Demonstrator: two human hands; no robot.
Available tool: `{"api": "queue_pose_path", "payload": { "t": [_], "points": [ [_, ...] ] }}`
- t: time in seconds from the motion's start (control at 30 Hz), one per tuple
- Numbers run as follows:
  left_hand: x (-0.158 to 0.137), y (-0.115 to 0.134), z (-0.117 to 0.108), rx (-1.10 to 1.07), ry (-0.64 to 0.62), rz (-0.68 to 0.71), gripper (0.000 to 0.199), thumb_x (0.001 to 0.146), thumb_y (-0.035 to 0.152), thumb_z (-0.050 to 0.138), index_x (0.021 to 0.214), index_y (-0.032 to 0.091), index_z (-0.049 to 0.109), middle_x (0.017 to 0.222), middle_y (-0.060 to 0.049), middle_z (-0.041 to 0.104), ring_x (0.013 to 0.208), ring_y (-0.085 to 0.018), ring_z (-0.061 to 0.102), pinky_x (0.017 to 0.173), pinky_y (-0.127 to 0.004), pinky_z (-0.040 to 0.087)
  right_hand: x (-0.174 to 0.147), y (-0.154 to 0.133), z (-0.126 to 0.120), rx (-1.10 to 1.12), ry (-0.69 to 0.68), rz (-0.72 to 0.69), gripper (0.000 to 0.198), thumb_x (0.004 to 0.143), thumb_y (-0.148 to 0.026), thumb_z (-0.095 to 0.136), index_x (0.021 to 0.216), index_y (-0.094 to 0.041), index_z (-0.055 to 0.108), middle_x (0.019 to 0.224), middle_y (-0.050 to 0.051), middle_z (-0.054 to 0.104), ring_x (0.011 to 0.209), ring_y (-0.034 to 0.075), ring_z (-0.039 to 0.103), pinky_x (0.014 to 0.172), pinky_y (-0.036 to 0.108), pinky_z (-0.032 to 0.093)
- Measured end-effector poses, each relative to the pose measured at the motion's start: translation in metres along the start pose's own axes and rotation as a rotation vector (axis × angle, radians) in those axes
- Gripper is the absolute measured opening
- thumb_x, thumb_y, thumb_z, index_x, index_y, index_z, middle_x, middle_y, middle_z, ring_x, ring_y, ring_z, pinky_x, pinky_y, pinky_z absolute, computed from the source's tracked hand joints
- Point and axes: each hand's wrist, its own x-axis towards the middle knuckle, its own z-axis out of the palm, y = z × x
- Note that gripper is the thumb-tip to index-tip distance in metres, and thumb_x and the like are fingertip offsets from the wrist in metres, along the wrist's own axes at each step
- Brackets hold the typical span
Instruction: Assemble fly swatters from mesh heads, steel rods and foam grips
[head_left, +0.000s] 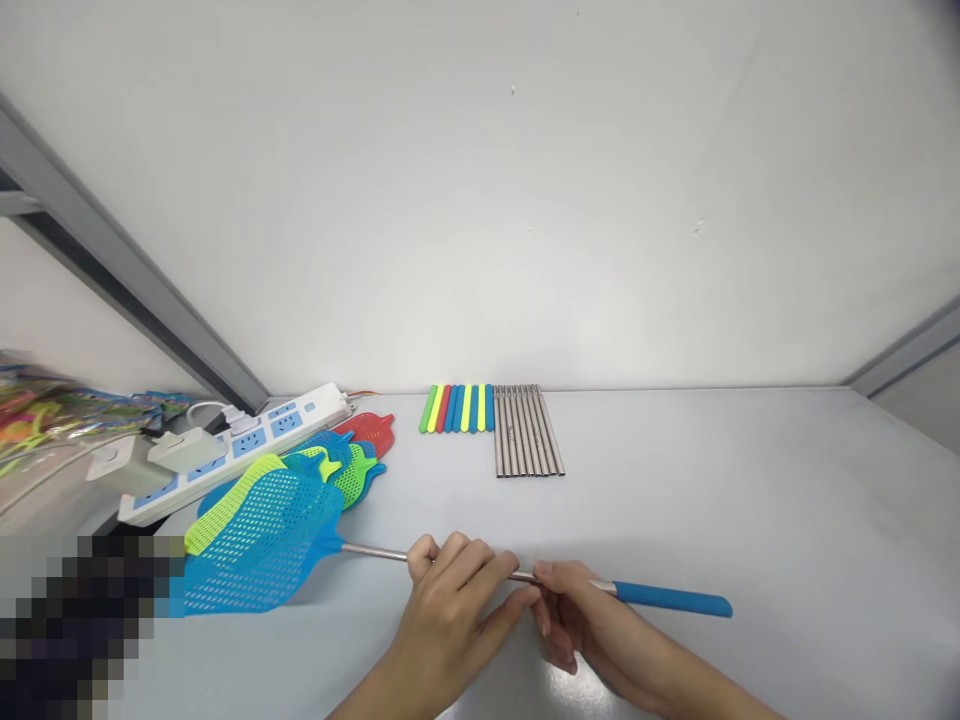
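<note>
A fly swatter with a blue mesh head [274, 535], a thin metal rod [375, 551] and a blue handle [671, 599] lies crosswise in front of me. Around the middle of the rod, my left hand [454, 615] is closed with its fingers over the top. Just to its right, my right hand [592, 620] pinches the metal part between thumb and fingers, near the blue handle. The two hands almost touch. Beneath the blue head, part of a yellow swatter head [234, 503] shows.
More swatter heads, a green one [352, 480] and a red one [373, 433] among them, lie beside a white power strip [315, 405] with plugged-in adapters. Coloured handles [457, 410] and metal tubes [525, 432] are lined up by the wall. Plastic-wrapped items [45, 420] sit far left.
</note>
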Motion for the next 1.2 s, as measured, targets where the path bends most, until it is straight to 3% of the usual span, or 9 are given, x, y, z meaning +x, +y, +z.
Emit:
{"api": "queue_pose_path", "payload": {
  "t": [0.17, 0.33, 0.53, 0.77, 1.2],
  "points": [
    [0.0, 0.003, 0.0, -0.004, 0.037, -0.039, 0.011, 0.077, 0.024, 0.052, 0.067, 0.022, 0.058, 0.057, 0.005, 0.054, 0.056, -0.009, 0.045, 0.062, -0.03, 0.021, -0.001, -0.003, 0.001, -0.031, -0.023, -0.024, 0.038, 0.079, -0.042, 0.038, 0.057, -0.013, 0.048, 0.045, -0.003, 0.035, 0.041, 0.007, 0.034, 0.045, 0.023, 0.026],
    [0.0, -0.001, 0.001, -0.002, 0.096, -0.016, 0.009, 0.076, 0.025, 0.053, 0.081, 0.021, 0.058, 0.059, 0.005, 0.055, 0.057, -0.009, 0.047, 0.064, -0.029, 0.023, 0.0, -0.003, 0.001, -0.043, -0.001, -0.027, 0.037, 0.078, -0.042, 0.039, 0.057, -0.014, 0.048, 0.044, -0.004, 0.034, 0.042, 0.007, 0.034, 0.046, 0.023, 0.025],
    [-0.001, -0.008, 0.001, -0.003, 0.021, 0.02, 0.009, 0.078, 0.023, 0.05, 0.072, 0.02, 0.056, 0.058, 0.005, 0.053, 0.056, -0.009, 0.045, 0.061, -0.029, 0.021, -0.001, -0.004, 0.002, -0.028, 0.044, -0.062, 0.037, 0.079, -0.037, 0.039, 0.051, -0.014, 0.045, 0.042, -0.005, 0.029, 0.042, 0.007, 0.03, 0.046, 0.023, 0.022],
    [0.0, -0.013, 0.001, 0.042, -0.002, 0.073, 0.01, 0.079, 0.025, 0.049, 0.073, 0.02, 0.056, 0.055, 0.005, 0.05, 0.054, -0.009, 0.042, 0.061, -0.028, 0.022, -0.004, -0.007, 0.007, 0.096, 0.09, -0.002, 0.034, 0.076, -0.035, 0.045, 0.049, -0.016, 0.034, 0.047, -0.006, 0.021, 0.044, 0.006, 0.017, 0.045, 0.023, 0.015],
    [0.004, -0.019, -0.005, 0.095, 0.041, 0.173, 0.005, 0.077, 0.022, 0.053, 0.082, 0.019, 0.053, 0.055, 0.005, 0.051, 0.054, -0.009, 0.039, 0.061, -0.027, 0.023, -0.01, -0.016, 0.007, 0.178, 0.114, 0.029, 0.032, 0.076, -0.032, 0.045, 0.05, -0.016, 0.036, 0.047, -0.006, 0.021, 0.044, 0.007, 0.016, 0.045, 0.023, 0.016]
  ]
}}
